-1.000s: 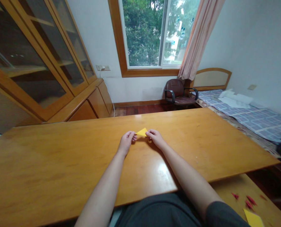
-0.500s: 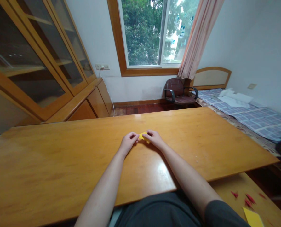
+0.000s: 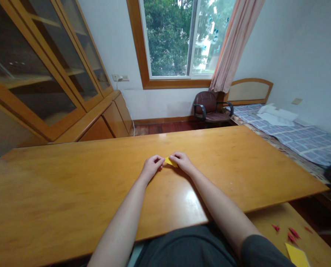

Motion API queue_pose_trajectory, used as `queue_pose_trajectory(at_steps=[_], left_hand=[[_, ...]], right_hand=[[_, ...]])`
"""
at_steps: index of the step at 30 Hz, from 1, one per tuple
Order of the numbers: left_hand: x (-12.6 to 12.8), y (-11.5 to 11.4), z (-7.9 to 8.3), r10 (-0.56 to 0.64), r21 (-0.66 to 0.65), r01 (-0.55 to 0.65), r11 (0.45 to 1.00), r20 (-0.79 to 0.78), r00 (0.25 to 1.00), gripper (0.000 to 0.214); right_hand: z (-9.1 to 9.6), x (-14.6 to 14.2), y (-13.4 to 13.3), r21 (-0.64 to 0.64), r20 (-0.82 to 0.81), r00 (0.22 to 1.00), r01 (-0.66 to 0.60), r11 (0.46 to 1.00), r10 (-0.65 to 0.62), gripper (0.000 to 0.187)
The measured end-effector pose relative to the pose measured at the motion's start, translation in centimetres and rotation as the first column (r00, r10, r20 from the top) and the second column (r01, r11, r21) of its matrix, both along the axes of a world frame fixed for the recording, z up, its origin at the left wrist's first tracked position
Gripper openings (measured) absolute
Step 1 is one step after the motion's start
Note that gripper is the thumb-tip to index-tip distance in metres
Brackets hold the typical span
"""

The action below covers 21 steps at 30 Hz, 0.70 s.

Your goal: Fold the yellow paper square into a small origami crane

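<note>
A small yellow folded paper (image 3: 170,161) lies on the wooden table (image 3: 71,185) near its middle, held between both hands. My left hand (image 3: 151,166) pinches its left end with curled fingers. My right hand (image 3: 182,161) is closed on its right end, fingers pressed down over the paper. Most of the paper is hidden under the fingertips; only a small yellow wedge shows between the hands.
A lower wooden surface at the bottom right holds several small red folded pieces (image 3: 292,234) and a yellow sheet (image 3: 297,256). Glass-door cabinets (image 3: 43,74) stand on the left. Beyond the table are a dark chair (image 3: 210,109), a bed (image 3: 293,137) and a window.
The yellow paper, first raised as a triangle between the fingertips, has been lowered to the table and pressed flatter. Both hands have drawn closer together over it.
</note>
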<state>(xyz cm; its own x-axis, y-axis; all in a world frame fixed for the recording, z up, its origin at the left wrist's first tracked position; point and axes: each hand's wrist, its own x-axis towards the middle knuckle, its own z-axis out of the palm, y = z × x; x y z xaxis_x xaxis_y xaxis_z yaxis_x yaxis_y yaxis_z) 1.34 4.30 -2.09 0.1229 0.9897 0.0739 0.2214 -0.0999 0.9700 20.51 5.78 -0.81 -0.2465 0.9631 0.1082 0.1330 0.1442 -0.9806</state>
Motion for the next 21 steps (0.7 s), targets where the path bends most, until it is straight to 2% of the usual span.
queue_pose_trajectory(at_steps=[21], left_hand=[[-0.01,-0.08,0.26,0.003,0.021,-0.003,1.0,-0.024,1.0,0.032]], right_hand=[[-0.15,0.09,0.04,-0.026,-0.043,0.999,-0.026,0.999,0.025,0.034]])
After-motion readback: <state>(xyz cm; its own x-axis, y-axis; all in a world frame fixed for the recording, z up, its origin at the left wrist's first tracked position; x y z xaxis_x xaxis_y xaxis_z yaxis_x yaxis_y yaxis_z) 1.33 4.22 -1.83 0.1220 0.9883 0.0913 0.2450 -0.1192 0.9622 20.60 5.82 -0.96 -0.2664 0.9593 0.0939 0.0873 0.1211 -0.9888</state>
